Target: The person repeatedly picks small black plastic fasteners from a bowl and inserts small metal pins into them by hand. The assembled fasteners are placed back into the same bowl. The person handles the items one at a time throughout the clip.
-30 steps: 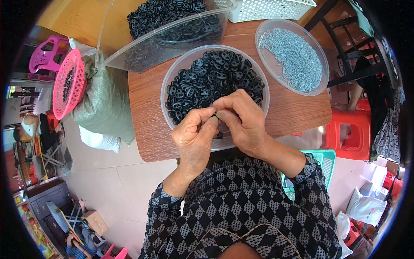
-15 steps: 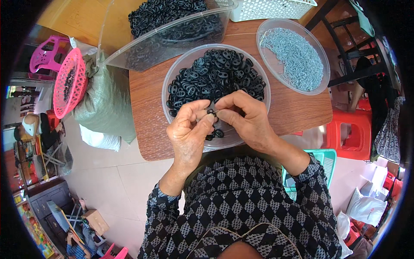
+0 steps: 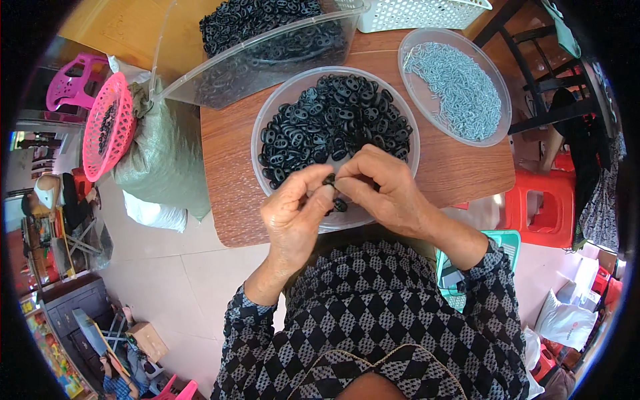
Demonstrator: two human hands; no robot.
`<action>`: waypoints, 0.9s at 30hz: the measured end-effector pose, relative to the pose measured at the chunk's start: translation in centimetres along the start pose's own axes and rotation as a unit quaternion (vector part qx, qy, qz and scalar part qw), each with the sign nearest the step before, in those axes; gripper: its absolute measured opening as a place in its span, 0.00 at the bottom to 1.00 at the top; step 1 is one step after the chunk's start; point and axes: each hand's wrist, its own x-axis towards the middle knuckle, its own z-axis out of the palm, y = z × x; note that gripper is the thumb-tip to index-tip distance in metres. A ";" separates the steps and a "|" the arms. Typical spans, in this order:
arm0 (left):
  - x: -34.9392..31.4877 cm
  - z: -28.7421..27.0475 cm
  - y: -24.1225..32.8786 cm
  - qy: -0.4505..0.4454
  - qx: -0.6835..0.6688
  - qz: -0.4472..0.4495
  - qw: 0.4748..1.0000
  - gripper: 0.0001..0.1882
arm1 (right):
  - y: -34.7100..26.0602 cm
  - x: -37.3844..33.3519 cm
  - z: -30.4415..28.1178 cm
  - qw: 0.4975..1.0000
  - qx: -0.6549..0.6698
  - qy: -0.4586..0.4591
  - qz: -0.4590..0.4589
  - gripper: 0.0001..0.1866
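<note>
Over the near part of a clear round tub (image 3: 256, 148), my two hands meet at the fingertips. A small black oval piece (image 3: 329, 179) sits in the pinch of my left hand (image 3: 293, 212). My right hand (image 3: 388, 190) is closed, thumb and index finger pressed together at the right side of that piece; what lies between them is too small to make out. Many black oval pieces (image 3: 313, 110) with two holes each fill the tub. A few more black pieces (image 3: 340, 205) lie just below my fingertips.
Right of the tub, a clear round dish (image 3: 508, 113) holds small silvery-blue rods (image 3: 460, 90). Behind stand a large clear bin (image 3: 220, 83) of black pieces and a white perforated basket (image 3: 420, 15). A pink basket (image 3: 107, 160) rests by a sack (image 3: 167, 153); a red stool (image 3: 543, 230) stands right.
Both hands have dropped slightly toward me, still joined at the fingertips. The black piece has turned a little in the pinch, and my right wrist has shifted slightly right.
</note>
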 end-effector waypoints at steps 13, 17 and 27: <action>1.0 -1.9 -1.1 0.044 -0.086 -0.006 0.995 0.08 | 2.9 1.5 -2.0 0.958 -0.247 0.036 -0.143 0.08; 1.0 -1.8 -1.3 0.060 -0.102 -0.001 0.993 0.07 | 3.6 2.3 -1.1 0.933 -0.314 0.016 -0.173 0.09; 0.8 -1.7 -2.1 0.052 -0.116 -0.002 0.992 0.07 | 3.7 2.6 0.4 0.857 -0.438 -0.084 -0.258 0.05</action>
